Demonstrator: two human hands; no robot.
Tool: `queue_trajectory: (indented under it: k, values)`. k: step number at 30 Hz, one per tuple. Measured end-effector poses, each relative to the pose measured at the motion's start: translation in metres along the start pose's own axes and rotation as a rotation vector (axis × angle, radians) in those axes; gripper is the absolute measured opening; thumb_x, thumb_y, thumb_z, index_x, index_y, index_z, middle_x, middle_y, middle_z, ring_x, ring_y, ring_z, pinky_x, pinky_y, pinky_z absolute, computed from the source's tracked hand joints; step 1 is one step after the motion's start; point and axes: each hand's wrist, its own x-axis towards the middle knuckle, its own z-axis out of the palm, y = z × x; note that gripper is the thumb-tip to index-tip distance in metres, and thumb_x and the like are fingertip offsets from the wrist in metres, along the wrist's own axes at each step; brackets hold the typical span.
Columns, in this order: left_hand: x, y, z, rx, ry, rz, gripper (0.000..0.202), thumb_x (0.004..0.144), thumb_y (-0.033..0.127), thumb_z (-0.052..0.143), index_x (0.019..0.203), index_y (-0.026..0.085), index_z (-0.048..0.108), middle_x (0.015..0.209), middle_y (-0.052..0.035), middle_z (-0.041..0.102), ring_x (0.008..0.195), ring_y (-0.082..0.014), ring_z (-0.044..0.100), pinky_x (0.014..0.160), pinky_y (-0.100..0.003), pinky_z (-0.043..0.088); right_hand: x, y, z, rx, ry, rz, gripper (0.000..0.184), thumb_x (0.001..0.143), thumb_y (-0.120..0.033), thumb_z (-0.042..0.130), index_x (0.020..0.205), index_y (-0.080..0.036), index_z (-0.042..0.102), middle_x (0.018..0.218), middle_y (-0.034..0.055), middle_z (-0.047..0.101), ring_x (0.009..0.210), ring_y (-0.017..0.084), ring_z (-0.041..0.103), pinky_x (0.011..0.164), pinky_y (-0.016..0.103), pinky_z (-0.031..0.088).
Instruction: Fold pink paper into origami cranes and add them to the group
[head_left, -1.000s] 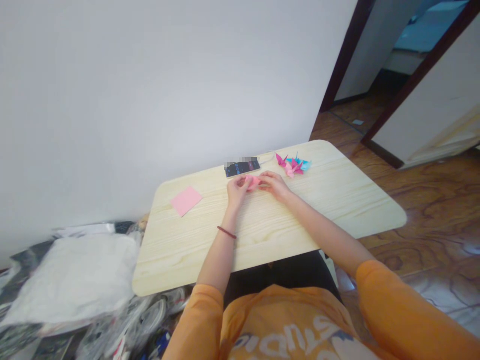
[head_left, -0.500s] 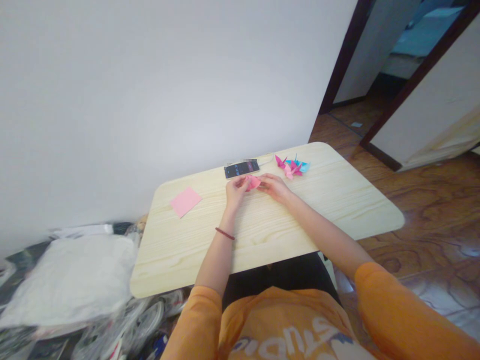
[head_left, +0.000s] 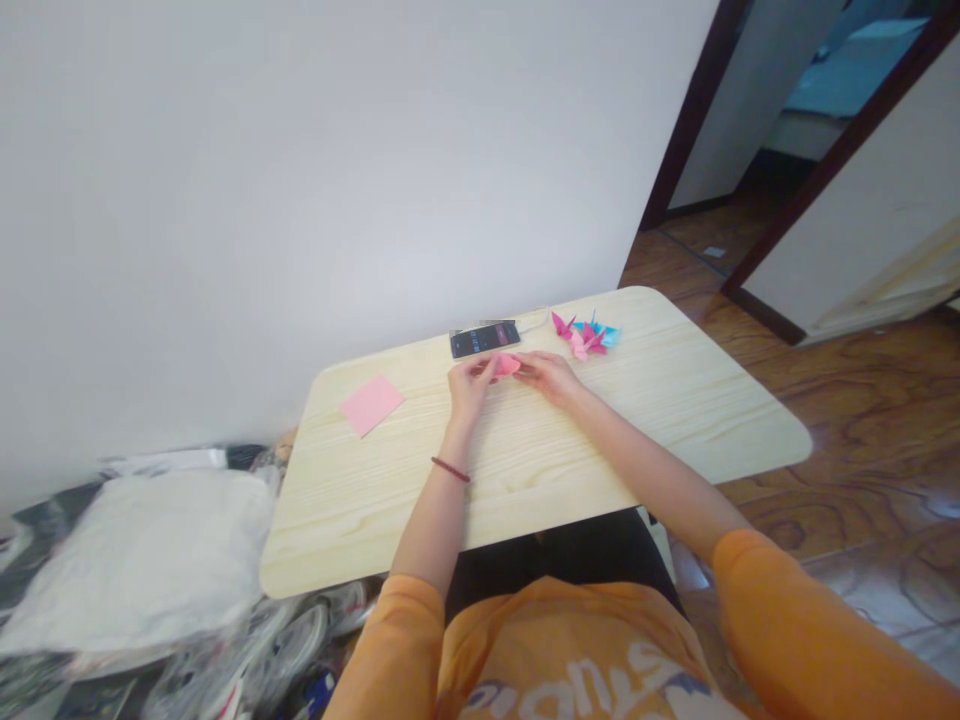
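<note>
A little piece of pink paper point(head_left: 508, 365) is up between two hands, near the far side of the light wooden table point(head_left: 544, 480). Make it the middle of a clock, with 12 o'clock toward the wall point(head_left: 375, 180).

The left hand point(head_left: 470, 388) comes in from 8 o'clock. Its thumb and fingers are pinched together on the paper's edge. The right hand point(head_left: 550, 377) comes in from 3 o'clock, its fingers bent and close together at the other edge. I can't tell if they grip the paper or only touch it.

A phone point(head_left: 485, 341) lies just beside the hands at 11 o'clock (its screen is lit up). Folded paper birds point(head_left: 593, 339), pink and blue, sit in a bunch at 2 o'clock. A flat pink sheet point(head_left: 373, 405) lies between 8 and 9 o'clock, well apart from the hands. At 7 o'clock, a dark red band point(head_left: 450, 469) goes around the left wrist.
</note>
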Motion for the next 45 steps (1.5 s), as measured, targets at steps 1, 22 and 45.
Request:
queue_trajectory:
  k: [1,22,45]
  values:
    - [0.0,0.0,0.0,0.0,0.012,0.015,0.036,0.071,0.048,0.07,0.083,0.015,0.075,0.076,-0.0066,0.073,0.063,-0.0149,0.065,0.057,-0.026,0.055,-0.001,-0.001,0.001,0.012,-0.005,0.017,0.024,0.054,-0.028,0.084,0.067,-0.018,0.067,0.076,0.0016,0.071,0.077,0.014,0.066,0.082,0.029,0.053]
    - [-0.002,0.013,0.003,0.044,-0.047,0.022,0.033,0.068,0.048,0.072,0.072,0.015,0.075,0.067,-0.0064,0.071,0.058,-0.0149,0.062,0.055,-0.025,0.047,-0.002,0.001,-0.002,-0.128,-0.12,0.057,0.029,0.049,-0.023,0.083,0.07,-0.018,0.064,0.069,-0.0027,0.068,0.068,0.012,0.064,0.073,0.03,0.054]
    - [-0.004,0.006,0.002,0.314,-0.018,0.164,0.019,0.078,0.031,0.063,0.073,0.016,0.074,0.073,-0.0052,0.073,0.067,-0.016,0.066,0.065,-0.026,0.049,0.001,-0.003,-0.005,-0.504,0.084,-0.231,0.029,0.052,-0.034,0.084,0.066,-0.016,0.065,0.055,0.0003,0.063,0.049,0.013,0.058,0.05,0.026,0.051]
